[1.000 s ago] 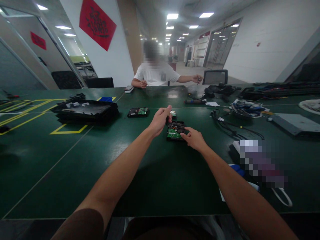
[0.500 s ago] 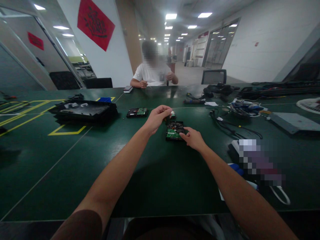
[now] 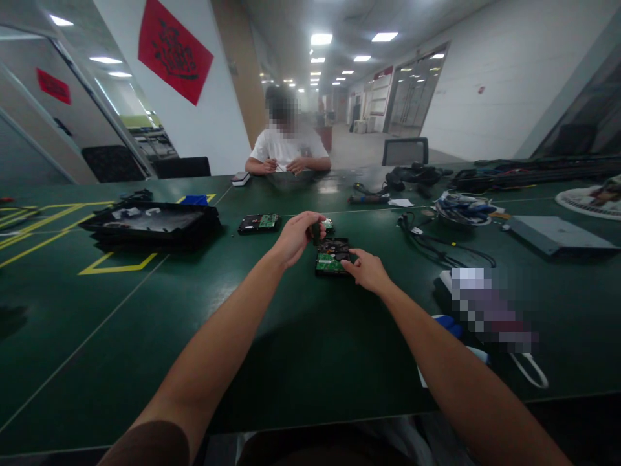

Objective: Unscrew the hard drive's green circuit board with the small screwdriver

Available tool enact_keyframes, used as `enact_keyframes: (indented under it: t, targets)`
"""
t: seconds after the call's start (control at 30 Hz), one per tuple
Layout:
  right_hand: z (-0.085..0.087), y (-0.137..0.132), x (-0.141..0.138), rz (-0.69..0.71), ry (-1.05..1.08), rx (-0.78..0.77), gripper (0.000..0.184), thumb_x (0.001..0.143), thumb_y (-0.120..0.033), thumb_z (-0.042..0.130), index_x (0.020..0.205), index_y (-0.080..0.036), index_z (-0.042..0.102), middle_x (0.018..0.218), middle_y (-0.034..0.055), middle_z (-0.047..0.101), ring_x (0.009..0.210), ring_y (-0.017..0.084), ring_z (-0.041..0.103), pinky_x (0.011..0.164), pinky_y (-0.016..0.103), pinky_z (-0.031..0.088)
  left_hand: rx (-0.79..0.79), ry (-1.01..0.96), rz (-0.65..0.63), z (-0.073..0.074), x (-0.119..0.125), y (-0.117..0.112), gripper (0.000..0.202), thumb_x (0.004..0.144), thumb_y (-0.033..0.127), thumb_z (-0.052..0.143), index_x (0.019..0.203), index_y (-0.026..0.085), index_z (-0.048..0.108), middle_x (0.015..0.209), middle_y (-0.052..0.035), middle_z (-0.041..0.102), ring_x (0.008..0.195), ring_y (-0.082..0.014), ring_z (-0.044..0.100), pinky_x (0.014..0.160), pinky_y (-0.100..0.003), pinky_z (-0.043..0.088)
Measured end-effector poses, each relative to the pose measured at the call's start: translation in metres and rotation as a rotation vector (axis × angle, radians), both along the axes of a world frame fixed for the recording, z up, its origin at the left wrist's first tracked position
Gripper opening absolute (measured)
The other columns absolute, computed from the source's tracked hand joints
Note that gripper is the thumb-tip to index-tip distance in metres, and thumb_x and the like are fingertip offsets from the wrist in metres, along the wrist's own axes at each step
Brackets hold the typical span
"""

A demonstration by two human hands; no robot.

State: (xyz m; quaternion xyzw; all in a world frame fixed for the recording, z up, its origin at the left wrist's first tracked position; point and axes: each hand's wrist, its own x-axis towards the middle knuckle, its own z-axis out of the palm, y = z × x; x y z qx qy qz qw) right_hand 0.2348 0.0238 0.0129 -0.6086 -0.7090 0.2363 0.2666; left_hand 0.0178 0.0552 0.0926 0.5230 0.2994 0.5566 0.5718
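Your right hand (image 3: 369, 270) pinched the edge of the black rectangular hard drive with green circuitry (image 3: 331, 260) to its left; your left hand (image 3: 297, 238) was curled near the drive's far-left corner, its grip unclear.

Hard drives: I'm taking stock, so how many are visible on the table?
2 clearly: the near drive at the right hand, and the other drive left of the left hand. A small part-hidden object just beyond the left hand may be a third.
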Motion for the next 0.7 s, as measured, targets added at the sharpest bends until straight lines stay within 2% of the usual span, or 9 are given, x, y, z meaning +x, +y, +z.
enact_keyframes:
  t: [0.17,0.3,0.37,0.6,0.7]
  targets:
    - [0.0021,-0.0009,0.0003,-0.001,0.01,-0.017,0.048,0.1,-0.041,0.064,0.14,-0.015,0.059,0.075,-0.0015,0.074,0.053,0.011,0.066,0.062,0.024,0.048,-0.03,-0.063,0.088,-0.0046,0.0042,0.0033,0.018,0.079,0.035,0.068,0.08,0.018,0.064,0.072,-0.0008,0.063,0.066,-0.0151,0.06,0.066,-0.029,0.05]
    - [0.0025,-0.0007,0.0,-0.012,0.018,-0.054,0.051,0.1,-0.042,0.064,0.143,-0.016,0.057,0.076,-0.0011,0.074,0.053,0.012,0.066,0.061,0.025,0.049,0.03,0.087,0.229,-0.0057,-0.0002,0.0065,0.017,0.078,0.034,0.069,0.077,0.018,0.063,0.074,-0.0005,0.064,0.068,-0.0138,0.059,0.063,-0.026,0.047]
    - [0.0021,-0.0003,-0.0002,-0.011,0.019,-0.05,0.051,0.1,-0.042,0.064,0.143,-0.016,0.056,0.074,-0.0016,0.074,0.053,0.012,0.066,0.062,0.025,0.049,0.041,0.128,0.261,-0.0048,-0.0025,0.0067,0.017,0.077,0.033,0.07,0.076,0.018,0.062,0.073,0.0001,0.063,0.067,-0.0131,0.058,0.063,-0.025,0.045]
    - [0.0008,0.0019,-0.0021,-0.01,-0.052,0.0,0.048,0.099,-0.041,0.064,0.139,-0.015,0.059,0.069,-0.0025,0.072,0.053,0.012,0.065,0.063,0.025,0.047,-0.014,0.009,0.052,-0.0009,0.0033,-0.0011,0.019,0.076,0.035,0.07,0.08,0.018,0.064,0.077,-0.0039,0.069,0.072,-0.0187,0.066,0.072,-0.033,0.052]
    - [0.0013,0.0018,-0.0023,-0.016,-0.042,-0.009,0.049,0.099,-0.041,0.064,0.14,-0.015,0.059,0.07,-0.0026,0.073,0.053,0.012,0.065,0.063,0.025,0.047,0.022,0.066,0.078,0.0004,0.0034,-0.0018,0.018,0.077,0.035,0.069,0.077,0.018,0.066,0.077,-0.0035,0.068,0.072,-0.017,0.063,0.069,-0.03,0.05]
